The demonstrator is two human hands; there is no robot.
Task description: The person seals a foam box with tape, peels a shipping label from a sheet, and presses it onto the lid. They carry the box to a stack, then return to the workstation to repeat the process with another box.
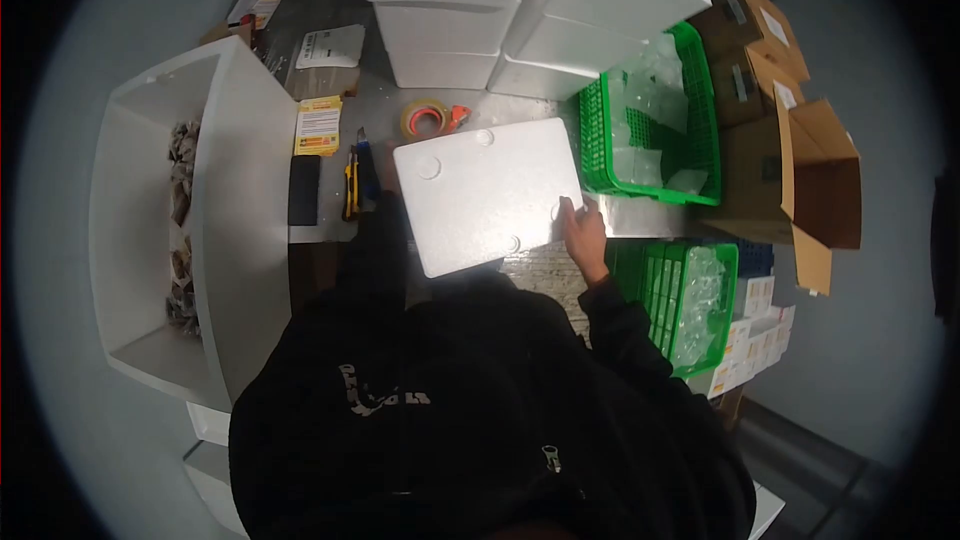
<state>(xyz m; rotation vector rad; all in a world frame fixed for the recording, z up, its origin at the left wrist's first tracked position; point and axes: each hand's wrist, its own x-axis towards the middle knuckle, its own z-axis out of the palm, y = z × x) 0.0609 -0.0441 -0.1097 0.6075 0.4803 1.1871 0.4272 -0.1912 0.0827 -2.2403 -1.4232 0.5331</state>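
A white foam panel or box [485,195] with round marks on its face is tilted in front of my body, over the front edge of the metal table. My right hand [582,232] grips its right edge, thumb on the face and the other fingers behind. At the panel's left side my left hand [388,208] is mostly in shadow and partly hidden by the panel, so its fingers cannot be made out. Behind the panel lies a roll of tape [425,119] beside a red-orange object [459,117].
White foam boxes [445,30] are stacked at the back. A green crate [712,125] holds clear bags; another [727,310] stands lower right. Cardboard boxes [750,160] are at right. A yellow cutter [351,185] and leaflets [319,127] lie left, beside a large white box [245,220].
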